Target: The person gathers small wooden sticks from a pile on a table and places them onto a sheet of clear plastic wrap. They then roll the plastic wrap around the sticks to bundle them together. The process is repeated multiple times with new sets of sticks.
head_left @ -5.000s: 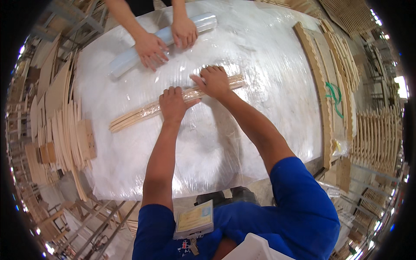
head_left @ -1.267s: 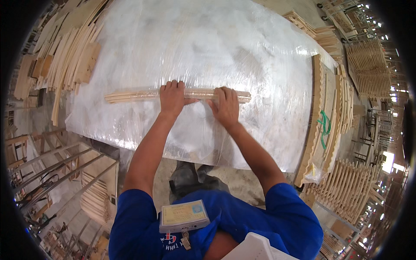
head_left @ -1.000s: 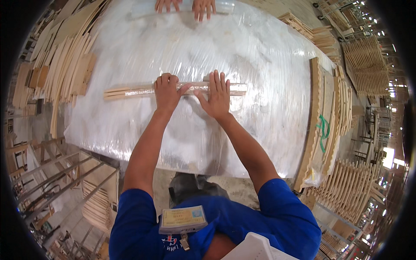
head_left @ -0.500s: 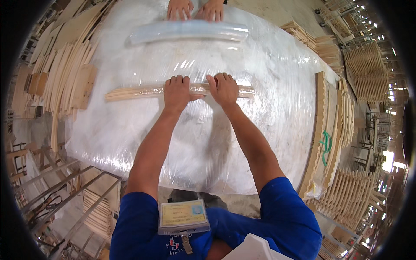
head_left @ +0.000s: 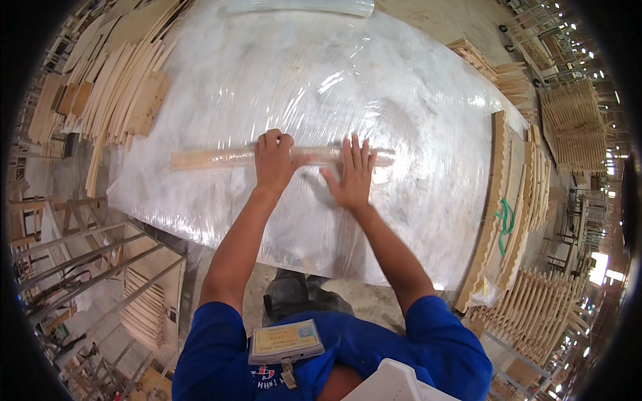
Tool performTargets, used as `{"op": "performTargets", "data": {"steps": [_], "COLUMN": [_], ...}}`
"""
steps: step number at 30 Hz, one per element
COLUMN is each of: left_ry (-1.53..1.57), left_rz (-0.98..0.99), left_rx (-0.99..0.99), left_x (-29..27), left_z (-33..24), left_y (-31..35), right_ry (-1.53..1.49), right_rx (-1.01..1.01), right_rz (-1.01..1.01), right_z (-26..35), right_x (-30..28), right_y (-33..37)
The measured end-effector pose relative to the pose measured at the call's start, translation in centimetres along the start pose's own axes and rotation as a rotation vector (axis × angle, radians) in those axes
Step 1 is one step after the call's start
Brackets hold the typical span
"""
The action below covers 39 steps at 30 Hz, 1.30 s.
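Note:
A bundle of slim wooden strips (head_left: 210, 159), wrapped in clear film, lies crosswise on a film-covered table (head_left: 221, 103). My left hand (head_left: 273, 164) has its fingers curled over the middle of the bundle, thumb along the near side. Farther right, my right hand (head_left: 352, 177) rests with fingers stretched out flat across the wrapped strips. A wide sheet of clear plastic film (head_left: 281, 224) spreads over the tabletop around both hands. At the far edge lies a roll of clear film (head_left: 301, 5), partly cut off by the frame.
Loose wooden slats (head_left: 117, 100) are piled at the far left. Along the right edge lie long scalloped wooden pieces (head_left: 491, 220) with a green strap (head_left: 506, 227). Stacked wooden parts (head_left: 535, 301) stand beyond them. A metal rack (head_left: 100, 271) is at the lower left.
The film roll has moved away to the far edge, and another person's hands have left the view. My right hand has flattened from its grip. The bundle sits slightly nearer.

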<state>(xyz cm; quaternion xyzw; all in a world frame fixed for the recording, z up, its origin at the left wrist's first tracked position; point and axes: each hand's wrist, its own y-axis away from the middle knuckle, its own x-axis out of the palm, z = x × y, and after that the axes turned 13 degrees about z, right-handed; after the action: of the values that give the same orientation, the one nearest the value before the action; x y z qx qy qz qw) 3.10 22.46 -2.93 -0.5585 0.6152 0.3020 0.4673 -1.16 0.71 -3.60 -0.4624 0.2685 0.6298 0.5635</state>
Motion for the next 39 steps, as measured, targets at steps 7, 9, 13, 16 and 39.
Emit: {"op": "performTargets", "data": {"steps": [7,9,13,16,39], "left_ry": [-0.098,-0.118,-0.163,-0.104,0.042], "left_rz": [-0.125,0.011,0.220,0.211,-0.107], "left_rx": [0.246,0.203,0.086,0.122,0.159], "left_x": [0.8,1.2,0.8,0.0,0.2], "left_z": [-0.4,-0.2,1.4,2.7,2.6], "left_y": [-6.9,-8.8,-13.8,-14.4,-7.5], "right_ry": [0.107,-0.047,0.031,-0.005,0.253], "right_rx": [-0.055,-0.060,-0.045,-0.070,-0.061], "right_rz": [-0.134,-0.127,-0.100,-0.093,-0.078], "right_z": [-3.7,-5.3,-4.6,-4.3,-3.5], "right_x": [-1.6,-1.3,-1.2,0.0,0.9], "right_y": [-17.0,-19.2,-22.4,-18.6,-16.6]}}
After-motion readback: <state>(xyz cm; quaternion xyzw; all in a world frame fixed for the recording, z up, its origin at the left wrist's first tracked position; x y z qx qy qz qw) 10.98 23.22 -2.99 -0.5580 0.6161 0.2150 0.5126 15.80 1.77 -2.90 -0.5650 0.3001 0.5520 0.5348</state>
